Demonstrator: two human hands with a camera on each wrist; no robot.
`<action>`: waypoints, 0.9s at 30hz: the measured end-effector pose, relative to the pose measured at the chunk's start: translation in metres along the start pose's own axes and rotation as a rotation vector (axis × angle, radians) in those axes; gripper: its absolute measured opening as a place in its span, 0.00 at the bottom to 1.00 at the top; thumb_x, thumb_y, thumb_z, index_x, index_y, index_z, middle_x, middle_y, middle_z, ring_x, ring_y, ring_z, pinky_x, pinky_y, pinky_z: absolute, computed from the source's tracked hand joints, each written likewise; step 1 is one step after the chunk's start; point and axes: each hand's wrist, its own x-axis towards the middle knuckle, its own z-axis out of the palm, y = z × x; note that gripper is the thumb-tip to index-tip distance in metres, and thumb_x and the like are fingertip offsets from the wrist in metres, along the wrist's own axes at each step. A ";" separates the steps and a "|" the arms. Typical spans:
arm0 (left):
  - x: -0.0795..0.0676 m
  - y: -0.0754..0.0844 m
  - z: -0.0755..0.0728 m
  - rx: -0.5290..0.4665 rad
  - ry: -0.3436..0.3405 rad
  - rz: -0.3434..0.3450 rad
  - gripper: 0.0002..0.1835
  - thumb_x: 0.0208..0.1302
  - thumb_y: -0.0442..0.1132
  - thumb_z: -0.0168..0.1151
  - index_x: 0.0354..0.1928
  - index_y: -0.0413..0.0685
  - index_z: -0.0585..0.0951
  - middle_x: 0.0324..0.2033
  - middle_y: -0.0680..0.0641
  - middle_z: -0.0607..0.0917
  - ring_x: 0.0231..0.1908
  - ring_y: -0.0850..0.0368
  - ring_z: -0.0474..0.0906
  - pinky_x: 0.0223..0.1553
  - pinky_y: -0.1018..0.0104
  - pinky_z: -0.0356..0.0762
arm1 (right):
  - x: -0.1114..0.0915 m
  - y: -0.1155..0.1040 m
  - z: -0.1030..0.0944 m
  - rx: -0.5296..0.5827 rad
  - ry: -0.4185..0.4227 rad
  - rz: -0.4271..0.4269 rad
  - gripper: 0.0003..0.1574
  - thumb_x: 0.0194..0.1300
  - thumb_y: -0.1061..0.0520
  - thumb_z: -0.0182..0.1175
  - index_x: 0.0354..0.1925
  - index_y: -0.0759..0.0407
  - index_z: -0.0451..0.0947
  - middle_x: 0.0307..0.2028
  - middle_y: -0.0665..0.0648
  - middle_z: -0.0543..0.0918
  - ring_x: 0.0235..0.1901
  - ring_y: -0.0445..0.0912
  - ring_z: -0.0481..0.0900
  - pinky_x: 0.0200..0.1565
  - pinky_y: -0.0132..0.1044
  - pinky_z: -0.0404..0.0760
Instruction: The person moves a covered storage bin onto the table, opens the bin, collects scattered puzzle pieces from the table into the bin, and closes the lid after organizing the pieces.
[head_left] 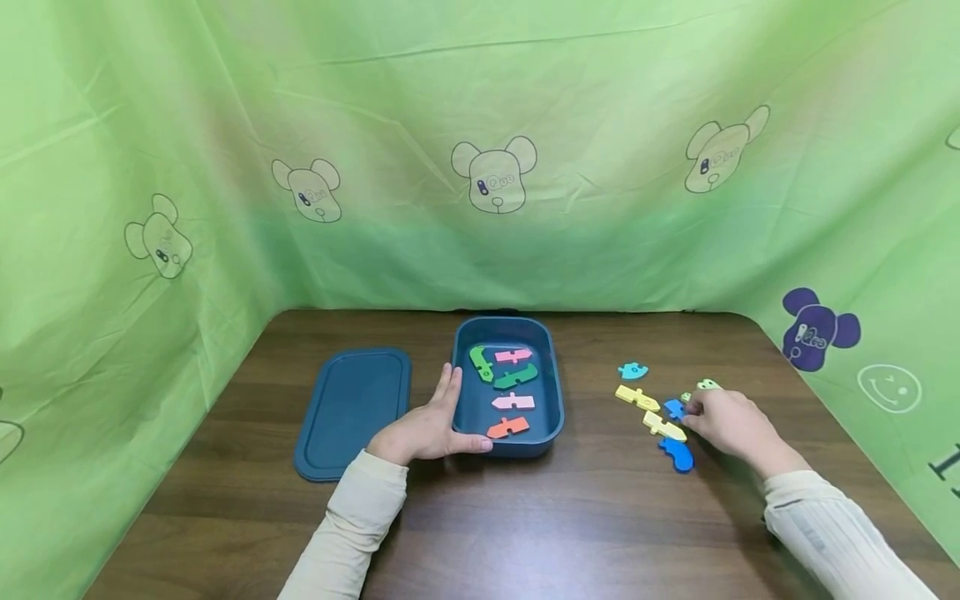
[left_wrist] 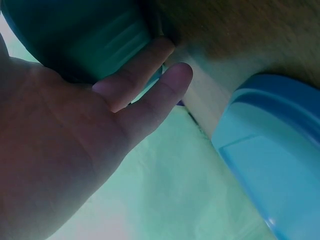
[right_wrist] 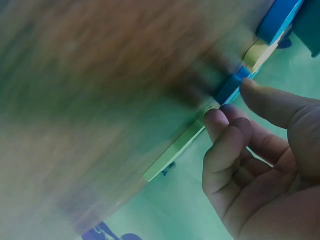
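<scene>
A dark blue lidless box stands mid-table with several flat puzzle pieces inside, among them an orange one, a pink one and a dark green one. My left hand rests against the box's left side, fingers straight, thumb at the front left corner. At the right, my right hand pinches a small blue puzzle piece between thumb and fingers, at table level. A light green piece lies partly hidden behind that hand. Beside it are two yellow pieces and a larger blue piece.
The box's dark blue lid lies flat on the wooden table, left of my left hand. A light blue piece lies farther back on the right. Green cloth hangs around the table's back and sides.
</scene>
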 end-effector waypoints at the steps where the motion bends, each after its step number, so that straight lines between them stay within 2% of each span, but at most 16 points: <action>1: 0.000 0.000 0.000 -0.002 0.000 0.001 0.66 0.57 0.70 0.67 0.81 0.53 0.34 0.79 0.51 0.29 0.65 0.37 0.69 0.55 0.51 0.76 | 0.000 0.001 -0.001 -0.002 -0.005 0.002 0.06 0.59 0.58 0.70 0.30 0.59 0.83 0.28 0.55 0.83 0.30 0.57 0.81 0.33 0.58 0.77; 3: 0.000 0.000 0.000 -0.002 -0.001 0.003 0.66 0.57 0.70 0.67 0.81 0.53 0.34 0.79 0.50 0.29 0.65 0.37 0.69 0.55 0.51 0.76 | -0.001 0.002 -0.002 -0.004 -0.019 0.008 0.08 0.58 0.58 0.70 0.34 0.62 0.83 0.30 0.57 0.84 0.33 0.60 0.82 0.36 0.61 0.77; 6: 0.000 0.000 0.000 -0.006 -0.002 0.005 0.67 0.57 0.70 0.67 0.81 0.52 0.34 0.79 0.50 0.29 0.65 0.37 0.69 0.55 0.51 0.76 | -0.002 0.004 -0.003 -0.014 -0.047 0.021 0.10 0.59 0.57 0.70 0.33 0.62 0.81 0.29 0.56 0.82 0.32 0.58 0.80 0.36 0.60 0.76; 9: 0.000 0.000 0.000 -0.012 -0.003 0.004 0.67 0.56 0.71 0.67 0.81 0.53 0.34 0.79 0.50 0.29 0.65 0.38 0.69 0.55 0.51 0.76 | -0.004 0.006 -0.003 -0.024 -0.058 0.037 0.13 0.60 0.55 0.70 0.27 0.57 0.76 0.25 0.53 0.76 0.28 0.53 0.74 0.31 0.54 0.73; 13: -0.001 0.000 0.000 -0.018 -0.002 0.008 0.67 0.56 0.71 0.67 0.81 0.52 0.34 0.79 0.50 0.29 0.65 0.38 0.69 0.54 0.51 0.76 | -0.005 0.005 -0.001 -0.026 -0.050 0.036 0.23 0.61 0.54 0.69 0.20 0.50 0.64 0.20 0.49 0.65 0.24 0.48 0.65 0.27 0.45 0.63; 20: -0.001 0.001 -0.001 -0.017 0.000 0.007 0.67 0.56 0.71 0.67 0.81 0.53 0.34 0.79 0.50 0.29 0.66 0.37 0.69 0.55 0.50 0.76 | -0.005 0.007 -0.003 -0.026 -0.047 0.053 0.13 0.60 0.57 0.66 0.25 0.52 0.72 0.25 0.51 0.73 0.27 0.50 0.70 0.29 0.49 0.70; 27: -0.003 0.003 -0.001 -0.016 -0.003 0.006 0.67 0.57 0.70 0.67 0.81 0.52 0.34 0.79 0.50 0.29 0.65 0.37 0.69 0.54 0.52 0.76 | -0.003 0.008 0.001 -0.036 -0.040 0.033 0.20 0.61 0.57 0.67 0.21 0.51 0.66 0.21 0.49 0.68 0.25 0.49 0.67 0.28 0.47 0.66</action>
